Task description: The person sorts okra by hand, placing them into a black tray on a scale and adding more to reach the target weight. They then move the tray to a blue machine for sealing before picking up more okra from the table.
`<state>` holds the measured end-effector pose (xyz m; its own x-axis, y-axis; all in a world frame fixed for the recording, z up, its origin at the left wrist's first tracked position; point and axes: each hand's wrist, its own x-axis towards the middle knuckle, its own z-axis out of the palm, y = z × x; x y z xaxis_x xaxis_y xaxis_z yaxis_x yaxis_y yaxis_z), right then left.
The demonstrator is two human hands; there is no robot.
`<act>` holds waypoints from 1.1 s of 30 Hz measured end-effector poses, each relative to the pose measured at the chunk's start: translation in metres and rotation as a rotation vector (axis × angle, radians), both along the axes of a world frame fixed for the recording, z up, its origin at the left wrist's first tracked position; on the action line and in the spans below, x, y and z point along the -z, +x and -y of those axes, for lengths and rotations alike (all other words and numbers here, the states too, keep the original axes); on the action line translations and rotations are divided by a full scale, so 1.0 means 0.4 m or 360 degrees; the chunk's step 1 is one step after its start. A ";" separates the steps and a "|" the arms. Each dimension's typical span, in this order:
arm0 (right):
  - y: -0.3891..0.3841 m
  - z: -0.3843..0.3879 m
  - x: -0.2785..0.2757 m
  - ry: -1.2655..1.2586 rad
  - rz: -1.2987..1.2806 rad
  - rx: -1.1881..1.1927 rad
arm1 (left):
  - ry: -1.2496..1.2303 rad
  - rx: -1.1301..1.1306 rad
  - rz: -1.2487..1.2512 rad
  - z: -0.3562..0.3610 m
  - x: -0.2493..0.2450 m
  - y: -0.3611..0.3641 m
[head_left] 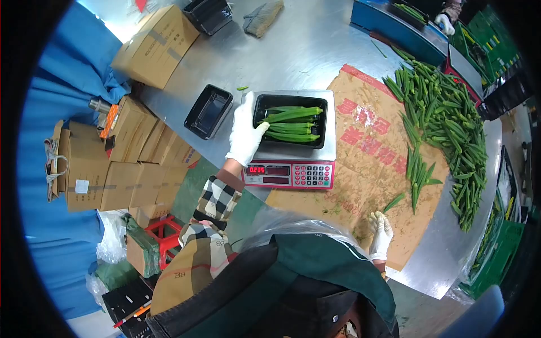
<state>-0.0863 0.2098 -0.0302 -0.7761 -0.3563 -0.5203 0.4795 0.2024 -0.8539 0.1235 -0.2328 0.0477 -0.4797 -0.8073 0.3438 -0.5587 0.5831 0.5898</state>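
Observation:
My left hand [245, 135], in a white glove, grips the left rim of a black plastic tray [290, 144], its thumb over the edge. Several green okra pods [293, 114] lie lengthwise in that tray. Under it is a digital scale [287, 175] with a steel pan and a red keypad front; its display reads 0.235. My right hand [381, 234], also gloved, hovers low over the cardboard near the table's front edge, fingers curled together; whether anything is inside them is hidden. Just beyond it lies a single okra pod [394, 201].
A big okra heap [451, 129] covers the right of the cardboard sheet [360, 163]. An unfilled black tray [208, 111] sits left of the scale. Cardboard boxes [155, 45] stand at the left. At the far right, another person's gloved hand [444, 24] shows near green crates [496, 34].

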 end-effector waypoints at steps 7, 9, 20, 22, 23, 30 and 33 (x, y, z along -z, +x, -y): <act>0.009 -0.020 0.032 0.0059 0.0080 0.0051 | 0.1463 -0.0059 -0.0310 0.111 0.040 -0.014; 0.010 0.000 0.021 0.0054 0.0085 0.0071 | 0.1530 -0.0019 -0.0239 0.145 -0.025 -0.083; -0.045 0.000 -0.010 0.0119 0.0060 0.0260 | 0.1828 -0.0141 -0.0710 0.522 0.193 -0.592; -0.046 0.001 -0.010 0.0101 0.0052 0.0284 | 0.1796 -0.0200 -0.0851 0.529 0.217 -0.651; -0.046 0.004 -0.011 0.0099 0.0052 0.0288 | 0.1746 -0.0276 -0.0927 0.519 0.217 -0.673; -0.044 0.008 0.012 0.0133 0.0019 0.0172 | 0.0809 0.0001 -0.0316 0.590 0.131 -0.442; -0.038 0.018 0.020 0.0100 0.0026 0.0113 | 0.0552 -0.0188 -0.0381 0.573 0.099 -0.178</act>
